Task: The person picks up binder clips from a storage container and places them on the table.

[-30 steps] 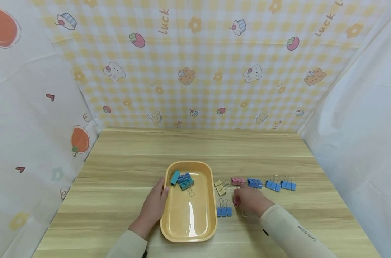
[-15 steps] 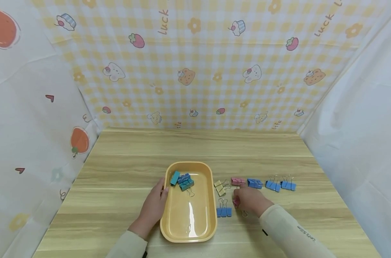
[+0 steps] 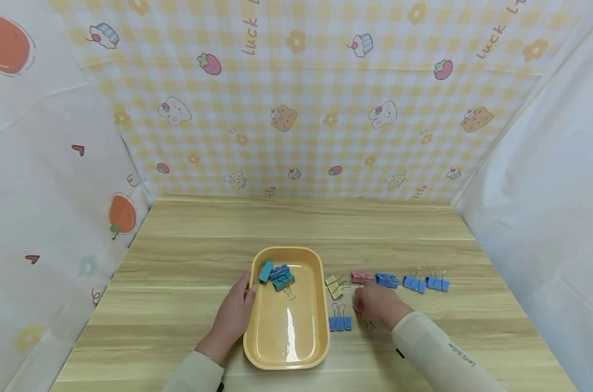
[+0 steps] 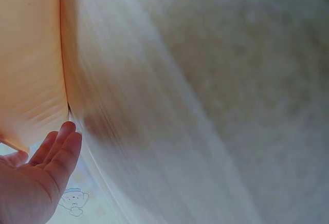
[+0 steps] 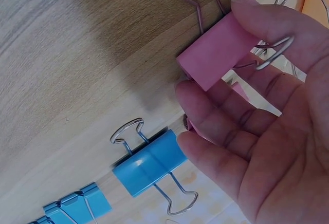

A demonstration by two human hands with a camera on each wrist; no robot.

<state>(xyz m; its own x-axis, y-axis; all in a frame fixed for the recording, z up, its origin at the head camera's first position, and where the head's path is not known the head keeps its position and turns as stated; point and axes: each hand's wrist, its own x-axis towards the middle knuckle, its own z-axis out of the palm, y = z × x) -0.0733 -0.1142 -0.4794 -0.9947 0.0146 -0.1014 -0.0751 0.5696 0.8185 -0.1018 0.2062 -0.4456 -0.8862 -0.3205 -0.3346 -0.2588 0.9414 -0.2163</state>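
Observation:
My right hand (image 3: 381,304) pinches a pink binder clip (image 5: 218,52) low over the table, thumb on its face. Most of this clip is hidden by the hand in the head view. Straight fingers of my left hand (image 3: 232,311) rest along the left wall of a yellow tray (image 3: 286,363), the thumb lying at its rim. Inside the tray, toward the back left, lie two teal clips (image 3: 283,281) and a dark blue clip (image 3: 279,271). A second pink clip (image 3: 360,276) lies just beyond my right hand.
Right of the tray are a yellow clip pair (image 3: 334,287) and several blue clips (image 3: 339,324) side by side. A row of more blue clips (image 3: 387,280) stretches to the right. Patterned cloth (image 3: 296,98) stands behind the wooden table (image 3: 203,228), with white cloth at both sides.

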